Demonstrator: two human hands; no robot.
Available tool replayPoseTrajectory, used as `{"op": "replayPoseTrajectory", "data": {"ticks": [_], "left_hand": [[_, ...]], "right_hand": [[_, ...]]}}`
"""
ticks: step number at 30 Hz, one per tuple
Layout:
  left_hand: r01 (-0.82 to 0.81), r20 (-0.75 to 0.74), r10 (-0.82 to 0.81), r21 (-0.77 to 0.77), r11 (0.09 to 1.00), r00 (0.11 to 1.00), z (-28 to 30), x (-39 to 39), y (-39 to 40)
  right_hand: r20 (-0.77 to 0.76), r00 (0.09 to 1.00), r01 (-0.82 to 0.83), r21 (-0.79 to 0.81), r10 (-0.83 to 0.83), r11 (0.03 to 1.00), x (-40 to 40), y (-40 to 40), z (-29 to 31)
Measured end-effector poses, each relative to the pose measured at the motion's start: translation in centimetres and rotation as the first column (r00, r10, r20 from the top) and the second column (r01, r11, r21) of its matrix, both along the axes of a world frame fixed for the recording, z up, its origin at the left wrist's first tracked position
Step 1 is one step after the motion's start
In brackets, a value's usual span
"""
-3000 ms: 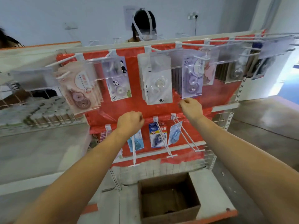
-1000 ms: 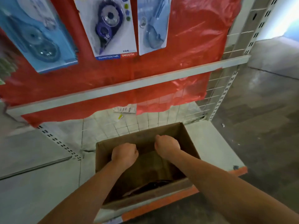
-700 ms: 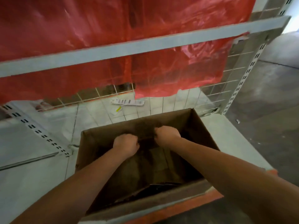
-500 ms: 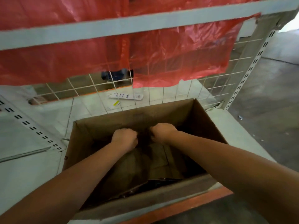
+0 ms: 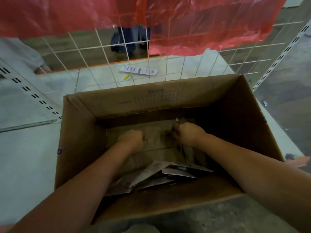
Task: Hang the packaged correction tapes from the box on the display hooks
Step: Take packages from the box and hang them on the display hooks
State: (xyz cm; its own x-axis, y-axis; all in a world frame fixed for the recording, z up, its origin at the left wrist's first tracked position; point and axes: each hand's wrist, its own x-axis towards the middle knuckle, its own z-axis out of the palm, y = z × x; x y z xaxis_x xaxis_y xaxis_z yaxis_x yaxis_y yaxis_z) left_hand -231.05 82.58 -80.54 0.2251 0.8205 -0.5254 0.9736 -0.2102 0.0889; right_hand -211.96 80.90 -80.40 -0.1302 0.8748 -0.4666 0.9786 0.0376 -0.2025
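Note:
An open cardboard box (image 5: 151, 98) stands on the pale shelf base below me, and both my hands are down inside it. Several packaged correction tapes (image 5: 151, 174) lie flat in a dim heap on the near side of the box floor. My right hand (image 5: 186, 133) has its fingers curled round the thin edge of one packaged correction tape (image 5: 187, 153), which stands on end beneath it. My left hand (image 5: 133, 138) is a closed fist just above the bare box floor, with nothing visible in it. The display hooks are out of view.
A wire grid (image 5: 101, 47) rises behind the box, with a red plastic sheet (image 5: 202, 22) hanging over its upper part. A white label strip (image 5: 137, 70) lies on the base. Another person's legs (image 5: 127, 39) stand beyond the grid. A slotted upright (image 5: 277, 59) runs along the right.
My view has dropped from the hooks to the box. Both hands have come down from the display into the box, and the right hand now grips a pack.

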Motion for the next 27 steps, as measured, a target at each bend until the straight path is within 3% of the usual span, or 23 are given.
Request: {"op": "replayPoseTrajectory", "data": {"ticks": [7, 16, 21, 23, 27], "left_hand": [[-0.105, 0.176, 0.13, -0.148, 0.983, 0.976, -2.0, -0.8, -4.2], [-0.235, 0.296, 0.328, -0.308, 0.922, 0.897, -2.9, -1.5, -8.5], [-0.179, 0.335, 0.383, -0.505, 0.844, 0.861, -1.8, -1.7, -9.0], [-0.121, 0.323, 0.375, -0.596, 0.794, 0.869, -1.3, -1.7, -9.1], [-0.105, 0.147, 0.27, -0.671, 0.734, 0.951, -1.2, -2.0, -9.7]], "right_hand": [[-0.058, 0.997, 0.031, -0.206, -0.044, 0.978, 0.9, -4.5, -1.9], [-0.084, 0.995, 0.026, -0.223, -0.045, 0.974, 1.1, -7.6, -2.7], [-0.089, 0.993, 0.022, -0.479, -0.074, 0.878, 1.6, -7.9, -0.7], [-0.082, 0.996, -0.021, -0.574, -0.032, 0.819, 1.8, -8.3, -0.2], [-0.051, 0.999, -0.023, -0.631, -0.012, 0.775, 2.0, -8.6, -0.1]]}}
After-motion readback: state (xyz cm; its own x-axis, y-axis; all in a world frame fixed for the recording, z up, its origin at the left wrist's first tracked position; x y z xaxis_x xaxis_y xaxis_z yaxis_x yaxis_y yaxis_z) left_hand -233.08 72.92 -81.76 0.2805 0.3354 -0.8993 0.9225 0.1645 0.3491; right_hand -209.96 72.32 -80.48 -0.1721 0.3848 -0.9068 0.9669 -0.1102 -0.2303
